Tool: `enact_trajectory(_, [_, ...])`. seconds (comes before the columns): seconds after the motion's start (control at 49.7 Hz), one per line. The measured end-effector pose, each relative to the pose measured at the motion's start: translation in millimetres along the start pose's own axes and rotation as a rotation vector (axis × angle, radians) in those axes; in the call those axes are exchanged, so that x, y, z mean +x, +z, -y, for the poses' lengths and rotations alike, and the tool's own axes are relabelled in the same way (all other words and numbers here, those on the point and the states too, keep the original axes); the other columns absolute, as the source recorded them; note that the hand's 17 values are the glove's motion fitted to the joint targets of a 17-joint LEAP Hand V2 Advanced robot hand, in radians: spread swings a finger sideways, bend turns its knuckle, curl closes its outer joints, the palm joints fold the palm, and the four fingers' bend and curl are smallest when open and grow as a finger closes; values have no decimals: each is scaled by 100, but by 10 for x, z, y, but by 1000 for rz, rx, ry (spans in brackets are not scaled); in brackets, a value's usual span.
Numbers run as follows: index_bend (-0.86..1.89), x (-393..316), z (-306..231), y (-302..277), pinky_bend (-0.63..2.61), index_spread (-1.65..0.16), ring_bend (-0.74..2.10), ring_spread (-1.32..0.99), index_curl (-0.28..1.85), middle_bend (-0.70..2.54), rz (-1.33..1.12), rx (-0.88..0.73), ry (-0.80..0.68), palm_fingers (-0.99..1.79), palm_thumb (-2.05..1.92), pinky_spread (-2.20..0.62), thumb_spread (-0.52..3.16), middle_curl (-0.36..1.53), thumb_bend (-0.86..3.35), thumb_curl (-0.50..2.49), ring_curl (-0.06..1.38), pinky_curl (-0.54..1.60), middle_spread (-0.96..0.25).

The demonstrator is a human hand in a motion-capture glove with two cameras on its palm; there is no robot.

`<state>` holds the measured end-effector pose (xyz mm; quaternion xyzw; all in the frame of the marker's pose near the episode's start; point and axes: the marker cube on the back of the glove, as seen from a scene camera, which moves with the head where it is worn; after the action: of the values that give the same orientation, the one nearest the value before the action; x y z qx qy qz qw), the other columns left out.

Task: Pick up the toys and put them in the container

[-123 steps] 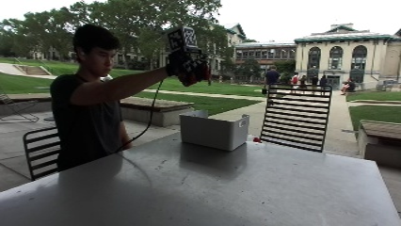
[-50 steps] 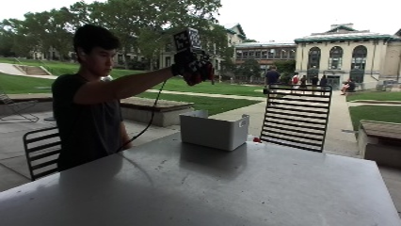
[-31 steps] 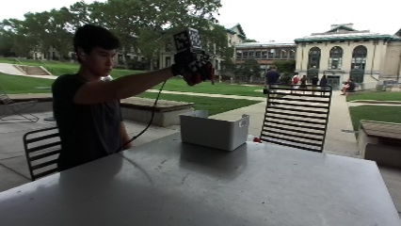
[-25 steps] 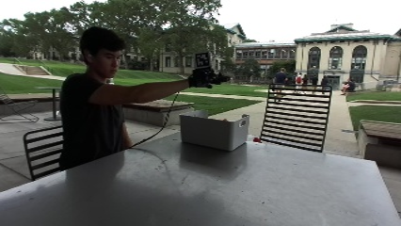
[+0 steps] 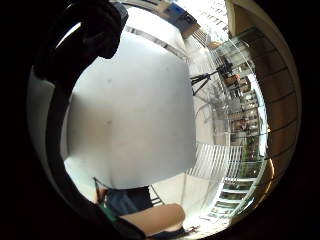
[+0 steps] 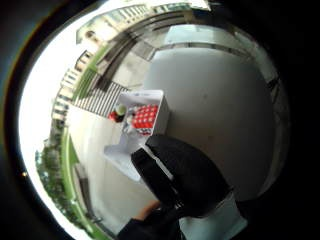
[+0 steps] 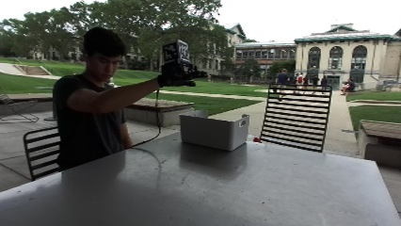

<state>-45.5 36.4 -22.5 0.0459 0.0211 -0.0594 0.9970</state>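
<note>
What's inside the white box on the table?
The thumb side palm view looks down into the white box: a red block with white dots and a small green and red toy. The gloved hand covers the box's near end, so more may be hidden.

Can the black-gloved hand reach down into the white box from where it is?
Probably yes. The black-gloved right hand hangs in the air above the open-topped white plastic box, which has no lid. Nothing sits between them, and the red cube toy shows inside.
</note>
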Motion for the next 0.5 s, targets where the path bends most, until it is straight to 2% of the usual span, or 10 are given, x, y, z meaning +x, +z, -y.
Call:
enact_trajectory(0.04, [14, 301, -31, 47, 100, -26, 33, 4, 29, 19, -46, 12, 75, -7, -11, 1, 110, 43, -8, 22, 30, 31, 3])
enact_trajectory(0.161, [14, 819, -160, 173, 96, -26, 33, 4, 29, 21, -45, 6, 130, -5, -10, 1, 111, 43, -7, 20, 30, 30, 2])
enact_trajectory(0.503, [19, 1447, -570, 659, 68, -24, 29, -7, 33, 25, -47, -22, 212, -4, -11, -6, 116, 44, -7, 16, 30, 25, -3])
